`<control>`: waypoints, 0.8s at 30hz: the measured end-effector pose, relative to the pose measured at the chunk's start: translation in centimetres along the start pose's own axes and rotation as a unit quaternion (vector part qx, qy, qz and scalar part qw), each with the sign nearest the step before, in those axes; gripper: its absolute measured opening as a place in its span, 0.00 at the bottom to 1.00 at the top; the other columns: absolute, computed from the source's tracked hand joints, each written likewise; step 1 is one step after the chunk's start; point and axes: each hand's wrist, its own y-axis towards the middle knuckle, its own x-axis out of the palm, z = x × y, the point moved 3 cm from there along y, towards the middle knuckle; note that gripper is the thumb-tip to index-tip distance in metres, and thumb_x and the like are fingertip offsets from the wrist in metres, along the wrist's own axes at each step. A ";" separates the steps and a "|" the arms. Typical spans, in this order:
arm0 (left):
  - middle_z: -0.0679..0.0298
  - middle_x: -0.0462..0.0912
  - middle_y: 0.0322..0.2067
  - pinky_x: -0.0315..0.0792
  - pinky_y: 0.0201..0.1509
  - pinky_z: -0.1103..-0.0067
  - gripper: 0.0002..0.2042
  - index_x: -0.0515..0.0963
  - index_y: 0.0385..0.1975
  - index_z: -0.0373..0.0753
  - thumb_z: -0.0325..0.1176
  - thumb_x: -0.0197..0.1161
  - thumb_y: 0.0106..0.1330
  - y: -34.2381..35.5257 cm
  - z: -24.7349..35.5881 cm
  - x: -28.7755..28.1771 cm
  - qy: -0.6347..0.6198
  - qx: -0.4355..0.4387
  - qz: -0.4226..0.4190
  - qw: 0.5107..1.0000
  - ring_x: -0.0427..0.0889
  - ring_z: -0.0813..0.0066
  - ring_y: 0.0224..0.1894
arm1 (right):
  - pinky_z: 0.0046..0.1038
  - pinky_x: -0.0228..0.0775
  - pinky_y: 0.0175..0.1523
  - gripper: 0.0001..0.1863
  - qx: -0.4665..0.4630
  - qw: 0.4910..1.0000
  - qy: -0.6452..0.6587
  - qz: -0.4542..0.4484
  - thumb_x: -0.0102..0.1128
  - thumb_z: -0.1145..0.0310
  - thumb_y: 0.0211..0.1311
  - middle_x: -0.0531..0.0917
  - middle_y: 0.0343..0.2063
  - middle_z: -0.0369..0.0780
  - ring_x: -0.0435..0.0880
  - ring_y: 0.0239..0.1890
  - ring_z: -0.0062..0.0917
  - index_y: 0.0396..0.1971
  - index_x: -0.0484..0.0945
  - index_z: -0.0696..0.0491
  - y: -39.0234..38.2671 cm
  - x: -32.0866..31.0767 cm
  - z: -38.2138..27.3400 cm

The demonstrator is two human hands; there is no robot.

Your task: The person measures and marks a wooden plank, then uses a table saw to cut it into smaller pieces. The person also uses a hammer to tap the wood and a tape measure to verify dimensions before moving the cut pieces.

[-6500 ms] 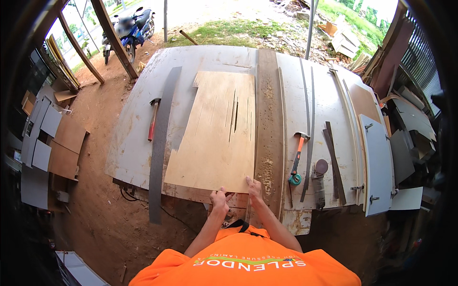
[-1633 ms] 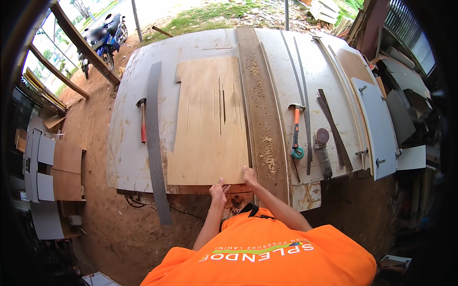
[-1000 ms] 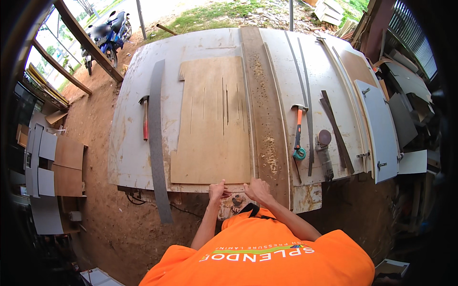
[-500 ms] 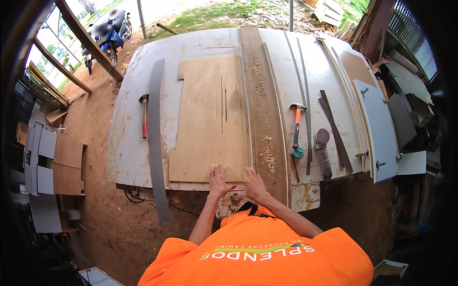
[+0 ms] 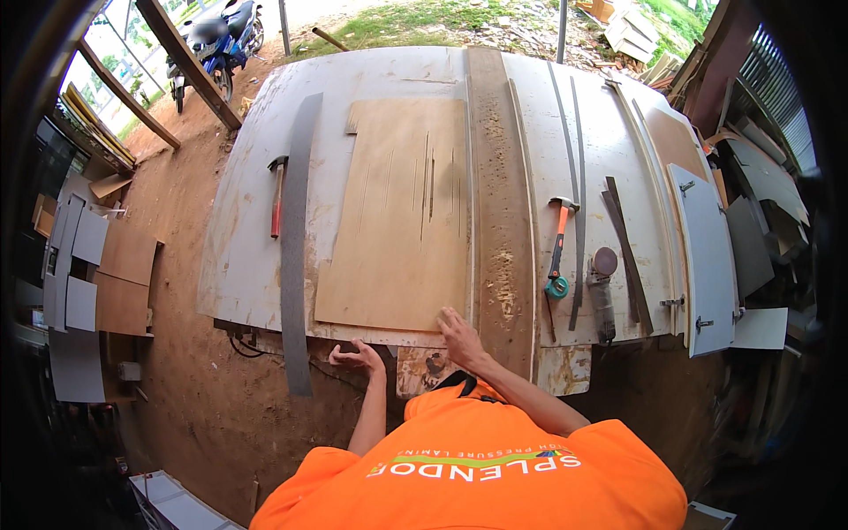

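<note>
A thin plywood sheet (image 5: 397,265) with long slits lies on the pale worktable (image 5: 238,265). My left hand (image 5: 360,358) is off the sheet, at the table's front edge, with fingers apart and nothing visible in them. My right hand (image 5: 459,336) rests open with its fingertips at the sheet's near right corner. Left of the sheet lie a long grey strip (image 5: 299,230) and a red-handled hammer (image 5: 277,203). To the right are a brown plank (image 5: 500,194), an orange-handled hammer (image 5: 558,238), a teal tape measure (image 5: 556,287) and a cylindrical power tool (image 5: 602,309).
Dark strips (image 5: 627,247) and a grey-blue panel with hinges (image 5: 702,256) lie at the table's right. Stacked boards (image 5: 106,283) stand on the left, more (image 5: 764,203) on the right. A wooden post (image 5: 212,97) and a parked motorbike (image 5: 225,62) are beyond the left side.
The sheet has settled flatter, slightly farther from the front edge. My left hand has left it and moved left and down. My right hand stays at the right corner.
</note>
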 end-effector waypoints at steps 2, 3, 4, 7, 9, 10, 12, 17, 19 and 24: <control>0.47 0.61 0.60 0.62 0.65 0.56 0.25 0.65 0.55 0.37 0.45 0.64 0.67 1.7 -2.5 0.7 -0.009 -0.196 -0.045 0.980 0.67 0.50 0.60 | 0.38 0.64 0.72 0.30 0.004 1.000 0.008 0.019 0.62 0.80 0.51 0.67 0.69 0.53 0.64 0.73 0.44 0.60 0.75 0.62 0.1 -0.4 0.0; 0.47 0.60 0.61 0.64 0.63 0.56 0.29 0.61 0.59 0.38 0.51 0.62 0.70 2.1 -3.2 1.6 -0.246 -0.336 -0.069 0.907 0.65 0.51 0.63 | 0.38 0.64 0.72 0.29 0.002 1.000 0.005 0.024 0.62 0.79 0.52 0.68 0.68 0.52 0.65 0.72 0.44 0.59 0.76 0.61 0.2 -0.5 0.0; 0.46 0.54 0.69 0.66 0.65 0.57 0.40 0.48 0.72 0.41 0.56 0.61 0.70 3.0 -3.7 1.6 -0.214 -0.379 -0.107 0.894 0.61 0.53 0.70 | 0.38 0.65 0.72 0.28 -0.003 1.000 -0.004 0.015 0.63 0.79 0.52 0.69 0.68 0.51 0.66 0.72 0.43 0.58 0.76 0.61 0.3 -0.4 -0.1; 0.53 0.23 0.79 0.38 0.82 0.57 0.58 0.25 0.77 0.40 0.71 0.54 0.65 4.4 -4.0 1.8 -0.236 -0.413 -0.138 0.869 0.30 0.57 0.81 | 0.38 0.67 0.70 0.25 -0.003 0.999 -0.005 0.049 0.65 0.78 0.55 0.72 0.66 0.47 0.69 0.70 0.42 0.56 0.79 0.59 0.3 -0.4 -0.2; 0.51 0.23 0.79 0.38 0.81 0.55 0.58 0.22 0.77 0.42 0.71 0.53 0.66 4.7 -4.7 2.3 -0.193 -0.452 -0.154 0.857 0.31 0.54 0.81 | 0.38 0.68 0.69 0.23 -0.019 0.999 0.000 0.049 0.64 0.78 0.56 0.73 0.65 0.47 0.70 0.69 0.42 0.55 0.80 0.58 0.4 -0.4 -0.5; 0.50 0.23 0.79 0.37 0.81 0.54 0.58 0.21 0.76 0.42 0.71 0.53 0.66 4.8 -5.1 2.9 -0.186 -0.460 -0.148 0.855 0.31 0.53 0.81 | 0.38 0.69 0.69 0.23 -0.009 0.999 -0.004 0.047 0.64 0.78 0.56 0.73 0.65 0.47 0.70 0.69 0.42 0.54 0.80 0.58 0.5 -0.5 -0.5; 0.46 0.23 0.78 0.38 0.80 0.52 0.58 0.19 0.76 0.44 0.72 0.52 0.65 5.3 -6.0 4.4 -0.176 -0.470 -0.127 0.855 0.33 0.49 0.81 | 0.38 0.70 0.67 0.22 -0.029 0.998 0.000 0.060 0.65 0.78 0.55 0.75 0.63 0.46 0.73 0.66 0.42 0.52 0.81 0.58 0.7 -0.9 -0.7; 0.43 0.22 0.77 0.31 0.81 0.53 0.63 0.25 0.77 0.41 0.78 0.53 0.58 5.7 -6.7 4.1 -0.130 -0.497 -0.059 0.856 0.25 0.47 0.80 | 0.38 0.73 0.63 0.19 -0.036 0.998 0.009 0.054 0.66 0.79 0.53 0.78 0.59 0.45 0.76 0.62 0.42 0.48 0.83 0.58 1.1 -1.7 -0.9; 0.48 0.23 0.78 0.34 0.81 0.54 0.68 0.23 0.77 0.39 0.77 0.60 0.55 6.0 -5.8 2.3 -0.161 -0.522 -0.072 0.835 0.29 0.50 0.81 | 0.38 0.73 0.63 0.19 -0.044 0.997 0.010 0.056 0.65 0.79 0.53 0.79 0.59 0.45 0.76 0.62 0.42 0.47 0.83 0.59 1.1 -1.7 -1.0; 0.52 0.25 0.79 0.40 0.81 0.54 0.70 0.28 0.78 0.37 0.68 0.73 0.51 8.8 -4.6 -2.2 -0.245 -0.518 -0.195 0.796 0.32 0.53 0.81 | 0.38 0.73 0.62 0.18 -0.041 0.996 0.019 0.081 0.63 0.79 0.53 0.79 0.58 0.45 0.77 0.61 0.42 0.46 0.83 0.59 0.9 -1.4 -1.0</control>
